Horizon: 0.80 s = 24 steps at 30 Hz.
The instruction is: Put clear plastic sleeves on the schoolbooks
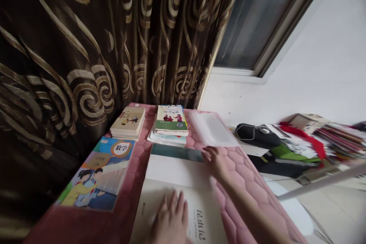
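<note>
An open book (197, 209) lay under the left hand (170, 219), spread flat, the right hand (216, 164) loosely open at its edge, stacked books (171, 122) at twelve o'clock.

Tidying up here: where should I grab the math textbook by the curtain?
Grip the math textbook by its long edge facing the open book, coming from that side. It lies flat and thin on the pink quilted pad, so pinch there, thumb on top; the curtain crowds the opposite edge.

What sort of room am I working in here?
Probably a student's bedroom at home: schoolbooks are stacked on a pink quilted bed cover, with a maths textbook among them, beside a heavy patterned curtain.
</note>
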{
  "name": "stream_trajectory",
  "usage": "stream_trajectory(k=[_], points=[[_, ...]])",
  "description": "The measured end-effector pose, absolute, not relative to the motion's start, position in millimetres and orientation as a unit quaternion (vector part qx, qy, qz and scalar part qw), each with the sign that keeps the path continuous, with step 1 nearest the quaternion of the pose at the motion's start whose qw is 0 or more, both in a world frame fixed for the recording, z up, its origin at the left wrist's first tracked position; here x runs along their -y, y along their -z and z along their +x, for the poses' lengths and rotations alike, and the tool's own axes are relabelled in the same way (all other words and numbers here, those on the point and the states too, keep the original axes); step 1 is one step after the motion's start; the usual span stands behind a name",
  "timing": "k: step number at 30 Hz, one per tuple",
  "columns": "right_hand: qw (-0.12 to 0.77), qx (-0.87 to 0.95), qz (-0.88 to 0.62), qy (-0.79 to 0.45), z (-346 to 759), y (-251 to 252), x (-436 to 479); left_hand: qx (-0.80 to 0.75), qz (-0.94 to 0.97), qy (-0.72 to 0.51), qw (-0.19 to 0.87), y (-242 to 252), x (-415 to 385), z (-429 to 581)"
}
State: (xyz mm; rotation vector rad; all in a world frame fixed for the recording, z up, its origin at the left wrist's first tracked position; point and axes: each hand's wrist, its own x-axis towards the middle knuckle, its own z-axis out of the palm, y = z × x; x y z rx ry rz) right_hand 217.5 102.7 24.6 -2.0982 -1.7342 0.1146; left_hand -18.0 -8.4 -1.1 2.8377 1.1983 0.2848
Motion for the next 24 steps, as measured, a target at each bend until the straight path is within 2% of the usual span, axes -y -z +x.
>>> stream_trajectory(k=[3, 7, 9, 15, 21, 24], points=[[0.179, 0.747, -0.64, -0.024, 176, -10, -74, -0.452, 0.888, -0.085, 0.006, -7, -26, -13], [0.056, 0.767, -0.636, -0.07, 143, -7, -59, -0.486, 0.87, -0.076, 0.025, -1, -61, -13], [0.024, 0.763, -0.639, -0.091, 140, -8, -59, -0.497, 0.864, -0.07, 0.036, 5, -65, -14], [-0.018, 0.753, -0.645, -0.129, 142, -8, -63, -0.508, 0.855, -0.027, 0.102, 2, -68, -17], [-0.067, 0.764, -0.608, -0.205, 152, -16, -68, -0.486, 0.833, 0.107, 0.24, -33, -91, -26], [-0.086, 0.771, -0.587, -0.234, 158, -19, -61, -0.464, 0.834, 0.146, 0.26, -40, -94, -32]])
